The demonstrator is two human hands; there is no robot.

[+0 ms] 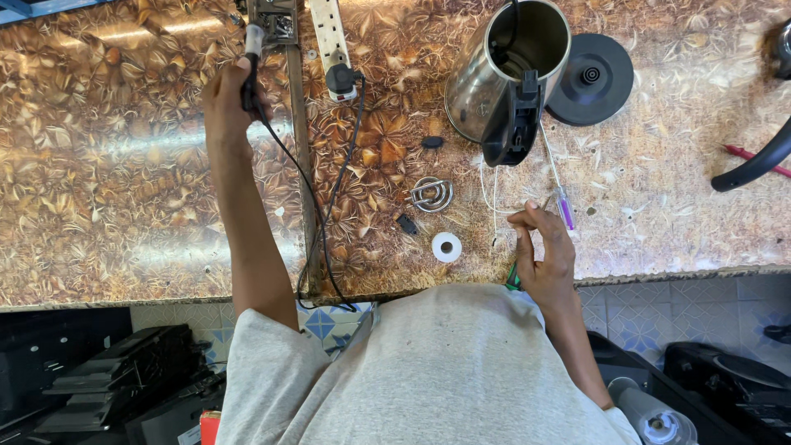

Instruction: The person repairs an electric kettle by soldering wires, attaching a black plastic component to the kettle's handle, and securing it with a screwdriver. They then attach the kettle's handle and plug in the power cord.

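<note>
Head view: two hands at a patterned worktop [124,181].
Left hand [227,103] is clenched around a black-handled corded tool [250,78], held far out near the power strip [329,37]. Right hand [544,247] pinches a thin white wire [494,194] at the near edge, beside a purple-handled screwdriver [565,208], below the steel kettle [507,78].

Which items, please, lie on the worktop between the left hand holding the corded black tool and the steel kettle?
Between the left hand and steel kettle lie the white power strip and its black plug.
</note>
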